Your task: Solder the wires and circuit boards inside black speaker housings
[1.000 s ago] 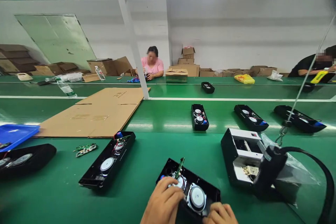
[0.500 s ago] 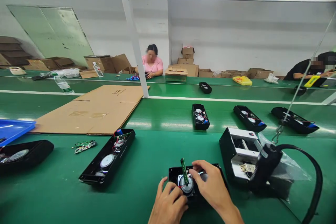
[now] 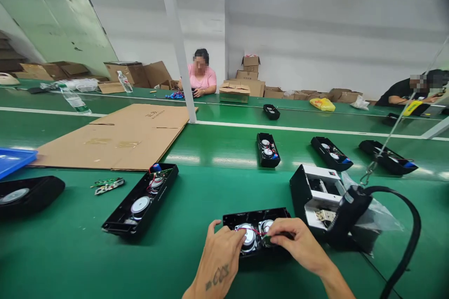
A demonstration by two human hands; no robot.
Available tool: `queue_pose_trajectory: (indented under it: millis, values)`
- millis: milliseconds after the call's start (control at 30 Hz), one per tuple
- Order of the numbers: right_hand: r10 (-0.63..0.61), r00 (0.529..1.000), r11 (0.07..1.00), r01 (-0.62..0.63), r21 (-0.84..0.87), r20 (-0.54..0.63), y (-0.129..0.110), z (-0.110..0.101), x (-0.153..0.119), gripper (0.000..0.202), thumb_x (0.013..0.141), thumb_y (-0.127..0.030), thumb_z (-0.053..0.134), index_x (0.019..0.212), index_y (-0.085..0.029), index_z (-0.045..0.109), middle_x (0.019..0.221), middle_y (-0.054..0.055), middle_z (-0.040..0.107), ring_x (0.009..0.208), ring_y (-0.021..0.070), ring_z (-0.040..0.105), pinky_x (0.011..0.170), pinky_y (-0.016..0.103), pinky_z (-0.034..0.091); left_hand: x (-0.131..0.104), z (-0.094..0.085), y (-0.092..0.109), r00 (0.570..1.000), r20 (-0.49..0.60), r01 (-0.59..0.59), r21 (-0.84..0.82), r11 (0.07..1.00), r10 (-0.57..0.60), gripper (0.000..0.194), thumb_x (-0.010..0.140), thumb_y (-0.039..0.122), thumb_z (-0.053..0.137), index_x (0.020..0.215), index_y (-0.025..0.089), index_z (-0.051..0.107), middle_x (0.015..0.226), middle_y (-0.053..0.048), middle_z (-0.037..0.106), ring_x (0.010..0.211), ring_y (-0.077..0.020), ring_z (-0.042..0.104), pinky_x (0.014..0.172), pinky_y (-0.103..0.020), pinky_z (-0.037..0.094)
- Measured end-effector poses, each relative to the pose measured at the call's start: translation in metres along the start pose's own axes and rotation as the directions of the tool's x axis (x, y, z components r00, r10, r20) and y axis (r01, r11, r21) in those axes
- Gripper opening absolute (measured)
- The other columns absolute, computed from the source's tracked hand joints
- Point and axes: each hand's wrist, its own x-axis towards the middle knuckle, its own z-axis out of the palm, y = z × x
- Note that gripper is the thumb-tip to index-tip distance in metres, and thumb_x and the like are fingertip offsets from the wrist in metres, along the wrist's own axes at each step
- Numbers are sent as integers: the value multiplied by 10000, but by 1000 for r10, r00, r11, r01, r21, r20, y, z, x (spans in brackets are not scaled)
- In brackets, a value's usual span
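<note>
A: Where's the case (image 3: 257, 261) in hand?

B: On the tabletop (image 3: 175, 261), right in front of the person. It lies open side up, which leaves its two speakers (image 3: 248, 239) within reach.

A: And the left hand (image 3: 221, 254)?

B: Bent over the case's left end, fingertips at the left speaker and red wire (image 3: 258, 232). Probably steadying; whether it pinches the wire, I can't tell.

A: The right hand (image 3: 296, 245)?

B: Thumb and fingers pinched narrow on a green board (image 3: 267, 240), by the right speaker. A fingertip hold suits so small a part.

A: Why is the other case (image 3: 122, 222) off left?

B: Perhaps for elbow room. It's open side up too, with loose boards (image 3: 109, 186) to its left.

A: And the black tool (image 3: 349, 210)?

B: At the right, seemingly hung from the cord (image 3: 393, 126), likely to stay handy without crowding the hands.
</note>
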Motion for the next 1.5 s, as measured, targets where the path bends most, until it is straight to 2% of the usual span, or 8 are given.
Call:
queue_pose_trajectory:
  millis: [167, 367, 600, 867, 1100, 1300, 1400, 1500]
  values:
    - [-123, 984, 896, 165, -412, 128, -6, 8, -17, 303, 1023, -102, 597, 1046, -274, 845, 1037, 16, 829, 994, 210, 743, 921, 344, 553, -2, -6, 5, 999, 35, -1, -107, 994, 5, 168, 1066, 192, 577, 1124, 278, 709, 951, -1, 787, 1000, -253, 727, 1205, -654, 431]
    - [-145, 950, 687, 298, -663, 277, -5, 40, -14, 320, 1012, -18, 540, 1031, -240, 769, 952, 10, 772, 893, 213, 727, 773, 335, 496, -14, 3, -6, 987, -79, -145, -68, 987, 140, 286, 839, 151, 850, 1073, 250, 719, 1016, -41, 711, 1225, -336, 673, 1212, -685, 482]
    - [-34, 951, 717, 238, -655, 308, -7, 40, -14, 371, 989, 24, 460, 962, -240, 719, 953, -1, 747, 877, 190, 710, 784, 315, 478, -17, 13, -11, 990, 97, -111, 42, 993, 107, 507, 708, 48, 916, 1128, 248, 713, 1611, -115, 531, 1589, -463, 388, 1251, -806, 379]
    - [20, 960, 738, 174, -652, 279, -12, 42, -21, 342, 905, -44, 528, 1131, -221, 716, 1098, 76, 740, 1027, 272, 688, 964, 418, 546, -13, 20, -18, 984, 134, -121, 6, 993, 119, 469, 740, 69, 891, 1152, 247, 755, 1608, -104, 581, 1596, -452, 388, 1250, -816, 345]
    - [-24, 947, 764, 225, -604, 322, -10, 45, -26, 463, 883, -29, 536, 1248, -229, 740, 1172, 83, 750, 1131, 275, 702, 1163, 504, 454, -9, 20, -20, 969, 188, -156, -28, 987, 159, 268, 803, 175, 908, 1024, 287, 807, 1551, -29, 647, 1596, -440, 389, 1283, -793, 259]
    - [95, 943, 701, 164, -694, 319, -26, 44, -2, 419, 829, 14, 598, 1126, -207, 795, 1071, 103, 798, 1024, 299, 726, 953, 414, 516, 16, 6, -19, 935, 340, -88, -70, 994, 107, 468, 741, 194, 979, 1165, 315, 822, 1564, -51, 638, 1585, -513, 371, 1230, -843, 243]
    - [94, 936, 710, 177, -681, 340, -35, 36, 20, 476, 790, -5, 661, 1172, -247, 809, 970, 80, 809, 962, 299, 737, 809, 346, 473, 48, -11, -25, 896, 437, -6, -155, 988, 74, 288, 749, 232, 974, 1005, 294, 858, 1544, -20, 651, 1506, -463, 493, 1207, -675, 393]
    - [92, 935, 719, 177, -672, 344, -41, 29, 41, 432, 787, -42, 701, 1169, -215, 808, 890, 62, 799, 820, 244, 722, 675, 295, 392, 80, -24, -35, 855, 514, 57, -219, 974, 66, 156, 752, 305, 971, 836, 256, 849, 1496, 32, 678, 1213, -282, 715, 984, -361, 553]
